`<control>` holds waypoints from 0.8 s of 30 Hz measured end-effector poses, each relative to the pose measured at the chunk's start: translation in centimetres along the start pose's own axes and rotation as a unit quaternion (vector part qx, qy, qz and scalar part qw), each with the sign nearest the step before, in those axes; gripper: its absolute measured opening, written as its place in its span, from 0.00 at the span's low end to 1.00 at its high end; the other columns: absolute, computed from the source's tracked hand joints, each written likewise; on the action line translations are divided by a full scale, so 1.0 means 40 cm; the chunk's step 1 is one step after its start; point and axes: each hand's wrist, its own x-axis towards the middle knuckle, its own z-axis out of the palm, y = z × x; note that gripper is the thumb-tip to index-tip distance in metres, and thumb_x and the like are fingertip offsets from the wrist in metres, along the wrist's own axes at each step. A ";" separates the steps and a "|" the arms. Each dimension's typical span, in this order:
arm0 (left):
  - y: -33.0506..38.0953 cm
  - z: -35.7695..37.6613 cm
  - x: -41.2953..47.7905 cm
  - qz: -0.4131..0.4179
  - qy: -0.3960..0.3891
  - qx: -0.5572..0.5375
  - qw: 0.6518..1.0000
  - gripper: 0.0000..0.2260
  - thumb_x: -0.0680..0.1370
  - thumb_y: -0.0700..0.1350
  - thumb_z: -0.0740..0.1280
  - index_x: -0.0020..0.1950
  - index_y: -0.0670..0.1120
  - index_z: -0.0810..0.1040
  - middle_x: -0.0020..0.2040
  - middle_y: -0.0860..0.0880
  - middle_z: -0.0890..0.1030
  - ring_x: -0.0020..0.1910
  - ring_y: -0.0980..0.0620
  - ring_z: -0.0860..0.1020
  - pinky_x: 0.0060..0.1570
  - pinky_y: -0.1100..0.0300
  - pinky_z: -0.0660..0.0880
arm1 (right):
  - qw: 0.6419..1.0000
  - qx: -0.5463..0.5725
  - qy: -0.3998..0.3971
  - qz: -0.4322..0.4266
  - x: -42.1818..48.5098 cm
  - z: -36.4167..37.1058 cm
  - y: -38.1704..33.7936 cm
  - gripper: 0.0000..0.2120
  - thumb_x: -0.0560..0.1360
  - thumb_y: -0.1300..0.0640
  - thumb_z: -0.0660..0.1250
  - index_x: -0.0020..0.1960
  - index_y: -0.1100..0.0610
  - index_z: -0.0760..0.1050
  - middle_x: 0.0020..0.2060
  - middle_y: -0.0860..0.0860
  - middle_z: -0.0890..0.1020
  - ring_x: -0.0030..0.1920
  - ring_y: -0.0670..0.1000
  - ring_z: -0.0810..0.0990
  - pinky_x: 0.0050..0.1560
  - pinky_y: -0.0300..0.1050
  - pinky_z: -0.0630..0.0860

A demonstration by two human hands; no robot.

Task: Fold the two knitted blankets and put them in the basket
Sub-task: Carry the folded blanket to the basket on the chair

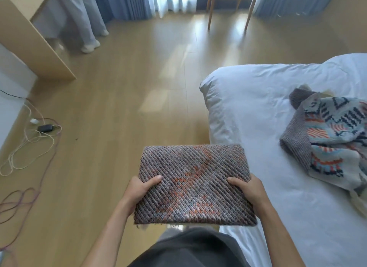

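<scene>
Two hands carry one folded blanket here: I have the left hand and right hand clamped on opposite short edges of the grey-and-orange diagonal-knit blanket, thumbs on top and fingers beneath, holding it level at waist height so that, as I judge it, the folds stay stacked in a flat rectangle and do not slump open. It hangs over the pale wooden floor, just beside the corner of the white-sheeted bed. Farther right on that bed lies the second blanket, a pale-blue, orange and navy patterned knit with a grey ribbed border, crumpled and not yet folded. No basket shows in my view, so where this bundle goes I cannot say. Beyond, a wooden chair stands before blue curtains.
</scene>
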 end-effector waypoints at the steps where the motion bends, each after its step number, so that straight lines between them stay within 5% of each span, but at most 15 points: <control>1: 0.030 -0.002 0.034 -0.001 -0.006 0.005 1.000 0.19 0.67 0.50 0.77 0.52 0.43 0.79 0.46 0.45 0.85 0.43 0.48 0.84 0.45 0.52 0.81 | 1.000 0.002 0.003 0.001 0.023 0.008 -0.024 0.21 0.65 0.60 0.77 0.56 0.60 0.76 0.47 0.55 0.84 0.45 0.54 0.83 0.44 0.48 0.79; 11: 0.334 0.034 0.415 0.003 -0.029 0.043 0.999 0.22 0.65 0.52 0.78 0.53 0.43 0.80 0.47 0.46 0.85 0.46 0.47 0.84 0.50 0.49 0.80 | 0.999 0.038 0.032 0.013 0.383 0.051 -0.237 0.23 0.65 0.59 0.77 0.57 0.60 0.75 0.49 0.55 0.83 0.46 0.55 0.83 0.50 0.54 0.80; 24: 0.766 0.137 0.799 0.009 -0.014 0.051 0.999 0.19 0.66 0.50 0.77 0.52 0.43 0.80 0.44 0.47 0.86 0.43 0.48 0.84 0.41 0.56 0.80 | 0.999 0.048 0.024 0.010 0.824 0.020 -0.620 0.22 0.65 0.59 0.77 0.56 0.60 0.75 0.48 0.54 0.83 0.44 0.54 0.83 0.44 0.49 0.80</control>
